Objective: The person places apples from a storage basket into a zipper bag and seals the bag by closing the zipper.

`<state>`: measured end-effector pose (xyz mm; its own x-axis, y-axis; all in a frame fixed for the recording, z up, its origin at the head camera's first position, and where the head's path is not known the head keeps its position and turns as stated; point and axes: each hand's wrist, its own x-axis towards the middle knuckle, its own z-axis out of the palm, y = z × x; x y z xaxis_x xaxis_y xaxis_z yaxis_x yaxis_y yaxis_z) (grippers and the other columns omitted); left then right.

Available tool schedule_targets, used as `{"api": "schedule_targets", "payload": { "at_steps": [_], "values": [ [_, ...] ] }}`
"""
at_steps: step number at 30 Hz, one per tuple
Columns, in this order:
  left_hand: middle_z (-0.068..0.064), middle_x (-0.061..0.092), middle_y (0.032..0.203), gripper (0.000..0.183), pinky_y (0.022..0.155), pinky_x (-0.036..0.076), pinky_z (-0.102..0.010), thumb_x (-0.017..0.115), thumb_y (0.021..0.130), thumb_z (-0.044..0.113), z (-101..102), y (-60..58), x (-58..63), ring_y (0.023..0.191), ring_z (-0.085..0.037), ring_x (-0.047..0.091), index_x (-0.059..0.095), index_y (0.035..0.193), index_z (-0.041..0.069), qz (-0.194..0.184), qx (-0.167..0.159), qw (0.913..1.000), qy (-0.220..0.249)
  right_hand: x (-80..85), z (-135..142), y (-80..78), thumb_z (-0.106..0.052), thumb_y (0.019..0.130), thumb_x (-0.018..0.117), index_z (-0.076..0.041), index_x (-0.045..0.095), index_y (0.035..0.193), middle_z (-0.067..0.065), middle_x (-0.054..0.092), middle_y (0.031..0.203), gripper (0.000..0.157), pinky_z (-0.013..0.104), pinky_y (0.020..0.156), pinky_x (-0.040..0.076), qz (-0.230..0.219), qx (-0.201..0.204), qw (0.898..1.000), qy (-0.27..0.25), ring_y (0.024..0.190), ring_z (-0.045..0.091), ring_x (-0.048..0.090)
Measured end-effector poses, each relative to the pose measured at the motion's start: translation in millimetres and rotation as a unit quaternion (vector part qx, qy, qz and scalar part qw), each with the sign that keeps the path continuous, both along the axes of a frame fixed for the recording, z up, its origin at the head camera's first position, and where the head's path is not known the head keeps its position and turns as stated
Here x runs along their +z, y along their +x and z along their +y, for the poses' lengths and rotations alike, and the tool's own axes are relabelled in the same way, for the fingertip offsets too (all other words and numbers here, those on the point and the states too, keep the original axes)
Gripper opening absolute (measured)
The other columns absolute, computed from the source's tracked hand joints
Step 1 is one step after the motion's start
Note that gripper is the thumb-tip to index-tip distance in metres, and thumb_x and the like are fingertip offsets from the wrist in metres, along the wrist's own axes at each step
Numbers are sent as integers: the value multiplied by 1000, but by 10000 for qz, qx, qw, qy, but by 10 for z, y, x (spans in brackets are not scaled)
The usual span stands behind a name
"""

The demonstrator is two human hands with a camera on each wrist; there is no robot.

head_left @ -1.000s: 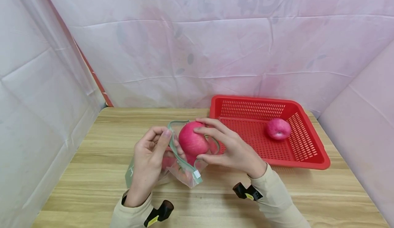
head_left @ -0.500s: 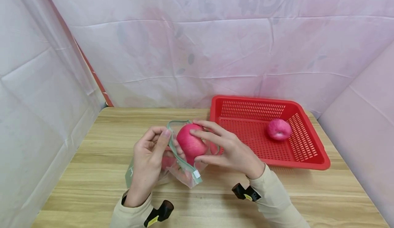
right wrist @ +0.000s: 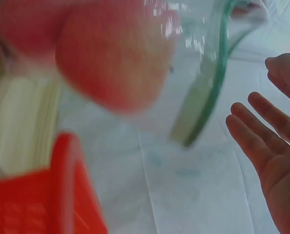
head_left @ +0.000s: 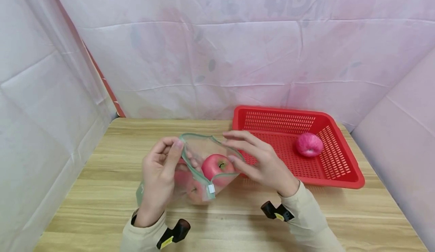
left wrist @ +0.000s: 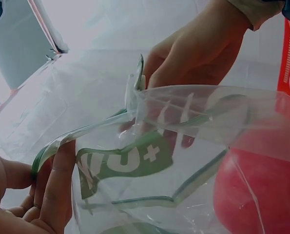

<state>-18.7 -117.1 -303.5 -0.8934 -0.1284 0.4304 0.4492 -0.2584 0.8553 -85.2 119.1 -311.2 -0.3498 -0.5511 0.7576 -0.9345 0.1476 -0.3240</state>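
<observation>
In the head view my left hand (head_left: 158, 178) pinches the green-edged rim of a clear zip bag (head_left: 204, 146) between thumb and fingers. The bag's mouth gapes open, with a white slider (head_left: 211, 189) at its near corner. A red apple (head_left: 214, 165) lies just inside the mouth, its stem facing up. More apples (head_left: 195, 191) show through the plastic lower down. My right hand (head_left: 263, 161) is at the right side of the mouth, fingers spread and holding nothing. In the right wrist view that right hand (right wrist: 276, 151) has its fingers extended, apart from the bag's green edge.
A red plastic basket (head_left: 346, 184) stands right of the bag, with one apple (head_left: 309, 144) in it. Both rest on a wooden table (head_left: 231, 225). Pale cloth (head_left: 238, 55) hangs behind and at the sides.
The apple that my right hand gripped at the mouth has dropped lower into the bag. My right hand has let go and drawn back to the right, while the mouth has widened.
</observation>
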Motion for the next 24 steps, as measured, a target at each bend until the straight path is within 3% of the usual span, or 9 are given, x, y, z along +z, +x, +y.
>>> {"api": "schedule_targets", "payload": {
  "at_steps": [4,7,11,15,17,20,22,24],
  "values": [
    [-6,68,77,13,58,62,-29,51,105,0,-42,-14,39,63,-17,70,56,99,-11,162,71,9998,126,65,195,-81,-29,103,62,-1,68,126,19,65,129,36,22,108,48,23,-392,9992,83,122,26,63],
    [-6,67,76,13,58,62,-29,51,105,0,-60,-35,67,61,-17,70,57,99,-9,282,149,9994,153,113,410,-156,-36,102,62,-3,68,128,16,65,131,42,21,110,46,-140,-832,9961,244,124,24,61],
    [-6,67,75,10,58,62,-29,52,104,0,-73,-65,99,59,-17,69,59,97,-2,365,206,9989,231,150,738,-276,-18,95,75,-6,66,131,10,66,133,40,15,109,43,-424,-1510,9856,635,125,17,61],
    [-5,66,75,11,57,62,-29,52,104,-2,-77,-86,115,58,-17,69,60,97,-1,468,170,9982,345,126,1068,-475,2,84,79,-7,66,133,8,67,131,51,7,105,41,-602,-2152,9684,1111,121,16,62],
    [-5,66,75,11,56,62,-29,51,104,-3,-75,-94,117,58,-16,69,61,98,-1,549,131,9977,382,101,1225,-591,0,87,78,-7,65,134,9,67,130,49,14,102,48,-787,-2440,9566,1385,119,21,63],
    [-4,66,76,12,56,62,-28,51,104,-4,-64,-97,113,59,-16,69,61,98,-1,611,63,9973,391,50,1442,-762,-8,92,75,-5,63,135,14,66,130,45,38,96,58,-1113,-2722,9381,1829,117,33,64],
    [-4,67,76,12,57,62,-28,51,104,-4,-56,-94,108,59,-15,69,61,98,0,604,52,9976,348,8,1568,-851,-12,94,74,-4,62,135,18,65,131,43,56,94,54,-1270,-2854,9266,2093,118,39,62],
    [-3,67,76,12,58,62,-28,51,104,-4,-50,-87,106,59,-16,68,61,98,1,549,62,9980,299,-35,1670,-921,-14,95,73,-2,62,134,22,64,130,42,62,96,50,-1370,-2918,9193,2259,120,43,60]
  ]
}}
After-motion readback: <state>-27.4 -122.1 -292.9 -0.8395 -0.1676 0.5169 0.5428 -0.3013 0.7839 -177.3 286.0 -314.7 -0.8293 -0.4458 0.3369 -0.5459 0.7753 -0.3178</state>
